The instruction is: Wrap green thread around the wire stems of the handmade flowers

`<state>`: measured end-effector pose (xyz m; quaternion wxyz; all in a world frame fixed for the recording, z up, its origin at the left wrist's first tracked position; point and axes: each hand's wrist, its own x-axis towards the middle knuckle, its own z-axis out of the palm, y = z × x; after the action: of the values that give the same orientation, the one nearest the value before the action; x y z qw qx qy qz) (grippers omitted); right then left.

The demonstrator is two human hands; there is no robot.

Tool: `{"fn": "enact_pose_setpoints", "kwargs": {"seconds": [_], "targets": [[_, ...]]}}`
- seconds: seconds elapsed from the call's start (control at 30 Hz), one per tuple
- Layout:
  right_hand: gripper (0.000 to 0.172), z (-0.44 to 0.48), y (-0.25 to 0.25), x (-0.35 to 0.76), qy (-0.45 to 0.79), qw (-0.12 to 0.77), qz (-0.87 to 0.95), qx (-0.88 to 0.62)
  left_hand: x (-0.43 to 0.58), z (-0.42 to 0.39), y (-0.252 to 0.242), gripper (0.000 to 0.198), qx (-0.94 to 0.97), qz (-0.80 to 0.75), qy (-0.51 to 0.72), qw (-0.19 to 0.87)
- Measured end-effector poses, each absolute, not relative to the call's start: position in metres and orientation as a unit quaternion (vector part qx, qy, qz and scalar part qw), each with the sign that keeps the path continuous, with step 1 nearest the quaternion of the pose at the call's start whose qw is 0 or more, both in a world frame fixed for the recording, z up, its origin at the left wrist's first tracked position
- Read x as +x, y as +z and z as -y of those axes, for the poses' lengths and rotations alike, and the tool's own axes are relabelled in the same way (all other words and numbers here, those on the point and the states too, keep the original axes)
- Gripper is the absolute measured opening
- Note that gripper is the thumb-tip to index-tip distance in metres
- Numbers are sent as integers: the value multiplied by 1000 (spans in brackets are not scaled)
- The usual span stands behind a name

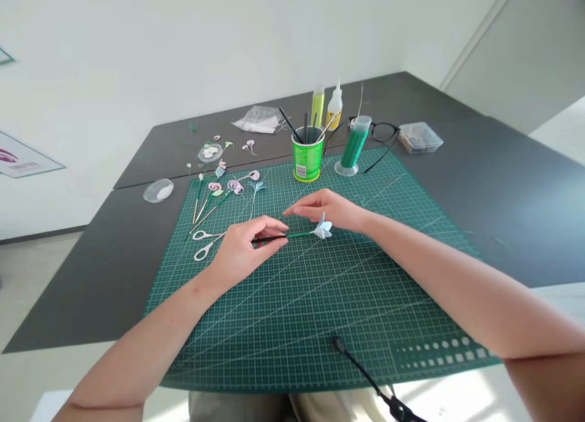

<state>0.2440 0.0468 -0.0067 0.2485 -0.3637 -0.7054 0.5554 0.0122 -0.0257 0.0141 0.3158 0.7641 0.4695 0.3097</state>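
My left hand (247,245) pinches the dark stem of a pale blue flower (322,228) between thumb and fingers. The stem lies nearly level, black by the hand and green toward the bloom, which points right. Just behind the flower is my right hand (326,209), its fingertips brought together in a pinch near the stem. Whatever they may grip is too small to make out. White-handled scissors (201,253) lie left of my left hand, their blades partly hidden by it. A small blue flower on a wire (256,187) rests beyond that hand.
A green cutting mat (292,312) covers the near table. Several small flowers on sticks (214,193) lie left. Behind stand a green cup (307,160) of tools, a green tube (356,145) and a glue bottle (335,108). Glasses (384,131) and a clear box (420,137) sit right.
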Motion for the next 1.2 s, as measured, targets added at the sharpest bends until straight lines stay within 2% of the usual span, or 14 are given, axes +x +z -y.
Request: {"fn": "enact_pose_setpoints", "kwargs": {"seconds": [0.17, 0.33, 0.57, 0.67, 0.8, 0.87, 0.97, 1.07, 1.13, 1.2], "targets": [[27, -47, -10, 241, 573, 249, 700, -345, 8, 18, 13, 14, 786, -461, 327, 250], [41, -47, -17, 242, 622, 226, 647, -378, 0, 5, 8, 16, 755, -481, 370, 251], [35, -44, -11, 236, 616, 388, 553, -406, -7, -6, -2, 18, 716, -499, 414, 258], [32, -39, -4, 241, 551, 464, 537, -440, -8, -8, -4, 19, 721, -496, 413, 253], [33, -18, 1, 257, 345, 561, 540, -524, -7, -7, -5, 18, 734, -489, 399, 251], [33, 5, 3, 264, 308, 601, 507, -535, -5, -6, -3, 18, 743, -485, 389, 248], [24, 51, 10, 264, 359, 636, 438, -525, -3, -3, -1, 18, 754, -479, 376, 246], [19, 99, 18, 248, 453, 609, 443, -477, -1, -1, 0, 18, 759, -470, 376, 250], [26, 127, 21, 228, 550, 584, 482, -353, 0, 0, -1, 18, 760, -465, 377, 253], [48, 152, 20, 204, 649, 514, 511, -234, -1, -1, -2, 17, 760, -465, 375, 254]]}}
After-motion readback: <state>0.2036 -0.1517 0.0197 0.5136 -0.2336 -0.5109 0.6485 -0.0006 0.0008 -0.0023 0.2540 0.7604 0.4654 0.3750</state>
